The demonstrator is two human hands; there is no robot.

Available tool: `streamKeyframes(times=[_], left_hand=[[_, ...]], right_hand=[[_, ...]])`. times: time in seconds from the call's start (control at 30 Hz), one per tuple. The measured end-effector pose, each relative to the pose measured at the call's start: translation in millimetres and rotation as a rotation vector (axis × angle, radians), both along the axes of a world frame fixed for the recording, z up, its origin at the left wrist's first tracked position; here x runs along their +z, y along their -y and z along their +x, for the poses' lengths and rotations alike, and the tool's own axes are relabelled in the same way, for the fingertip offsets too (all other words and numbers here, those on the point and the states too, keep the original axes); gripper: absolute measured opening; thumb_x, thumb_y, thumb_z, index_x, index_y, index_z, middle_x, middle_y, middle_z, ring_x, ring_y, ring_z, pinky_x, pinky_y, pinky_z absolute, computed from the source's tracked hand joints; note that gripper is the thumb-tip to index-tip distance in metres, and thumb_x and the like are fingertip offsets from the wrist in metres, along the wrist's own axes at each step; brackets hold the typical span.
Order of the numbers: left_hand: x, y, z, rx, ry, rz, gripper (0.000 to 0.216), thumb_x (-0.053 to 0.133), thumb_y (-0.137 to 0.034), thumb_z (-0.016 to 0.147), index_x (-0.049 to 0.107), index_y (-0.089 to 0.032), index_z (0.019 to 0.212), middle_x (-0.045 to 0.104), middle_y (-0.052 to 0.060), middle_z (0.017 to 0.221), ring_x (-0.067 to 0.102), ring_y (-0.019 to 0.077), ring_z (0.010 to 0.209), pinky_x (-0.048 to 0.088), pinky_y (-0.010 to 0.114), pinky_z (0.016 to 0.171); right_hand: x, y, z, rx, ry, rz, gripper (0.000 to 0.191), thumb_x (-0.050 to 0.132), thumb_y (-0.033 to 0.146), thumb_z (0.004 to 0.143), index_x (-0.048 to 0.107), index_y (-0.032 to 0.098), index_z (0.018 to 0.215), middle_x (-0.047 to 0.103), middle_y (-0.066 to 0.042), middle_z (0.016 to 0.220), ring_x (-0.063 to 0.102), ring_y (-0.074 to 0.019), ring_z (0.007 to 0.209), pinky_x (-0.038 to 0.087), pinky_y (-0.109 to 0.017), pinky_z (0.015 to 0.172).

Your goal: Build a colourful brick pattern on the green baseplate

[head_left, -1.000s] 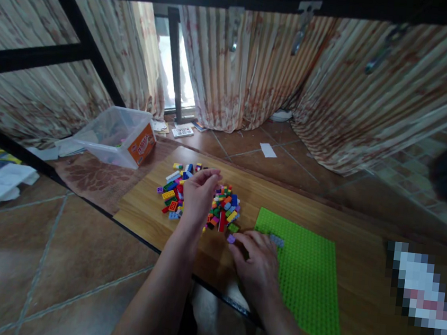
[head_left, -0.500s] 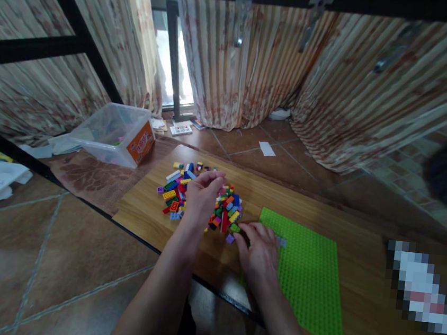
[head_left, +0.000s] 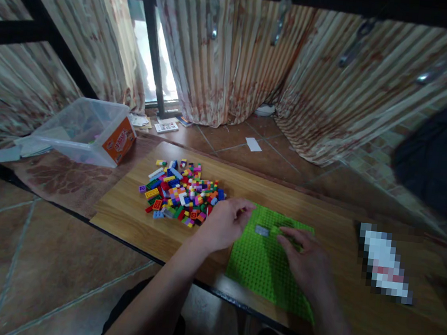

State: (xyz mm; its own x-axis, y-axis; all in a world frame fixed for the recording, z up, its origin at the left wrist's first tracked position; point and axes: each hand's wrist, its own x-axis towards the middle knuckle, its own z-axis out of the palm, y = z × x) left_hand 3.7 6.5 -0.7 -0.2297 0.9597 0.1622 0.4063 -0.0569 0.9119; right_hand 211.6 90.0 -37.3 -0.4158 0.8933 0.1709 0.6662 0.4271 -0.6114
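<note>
A green studded baseplate [head_left: 261, 267] lies on the wooden table, with a grey brick [head_left: 262, 230] on its upper left part. My right hand [head_left: 308, 256] is over the plate, thumb and forefinger closed on a small green brick [head_left: 276, 230] just right of the grey one. At the plate's upper left edge is my left hand [head_left: 225, 225], its fingers curled together; whatever they may hold is too small to make out. Left of that hand spreads a pile of loose, many-coloured bricks [head_left: 183, 192], partly covered by the hand.
Beyond the table's left end, a clear plastic box [head_left: 79, 131] with an orange label stands on a patterned mat [head_left: 55, 171]. A blurred-out object [head_left: 385, 264] lies on the table at right. Striped curtains [head_left: 226, 66] hang behind, with papers [head_left: 253, 144] on the tiled floor.
My left hand has moved right from above the pile to the baseplate's edge. My right hand has carried the green brick from beside the pile to over the plate. The view has shifted right.
</note>
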Motion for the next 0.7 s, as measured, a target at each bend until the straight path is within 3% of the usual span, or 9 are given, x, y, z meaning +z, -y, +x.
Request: streamKeyframes(times=[0.23,0.47,0.7], left_hand=[[-13.9,-9.6,23.0,-0.047,-0.348,-0.099,0.023,0.046,-0.011,0.087,0.066,-0.016,0.098,0.069,0.007,0.089,0.065,0.0179,0.082,0.050,0.027,0.075],[-22.5,-14.0,34.7,-0.113,-0.479,-0.146,0.032,0.046,-0.012,0.088,0.063,-0.019,0.113,0.068,0.008,0.107,0.065,0.0206,0.099,0.051,0.032,0.090],[-24.0,-8.5,43.7,-0.195,-0.591,-0.097,0.038,0.042,-0.011,0.089,0.062,-0.021,0.119,0.064,0.008,0.109,0.062,0.0201,0.100,0.051,0.033,0.091]], right_hand=[[-2.0,-3.2,2.1,0.090,0.051,-0.037,0.023,0.057,0.037,0.085,0.073,0.024,0.094,0.067,-0.006,0.098,0.059,-0.0238,0.095,0.045,-0.043,0.090],[-6.6,-4.8,3.0,0.130,0.065,0.029,0.018,0.061,0.030,0.083,0.074,0.024,0.094,0.065,-0.006,0.093,0.059,-0.0233,0.091,0.046,-0.041,0.086],[-7.1,-5.0,0.6,0.134,0.086,0.040,0.018,0.062,0.027,0.084,0.075,0.023,0.095,0.065,-0.006,0.091,0.060,-0.0235,0.091,0.047,-0.040,0.084]])
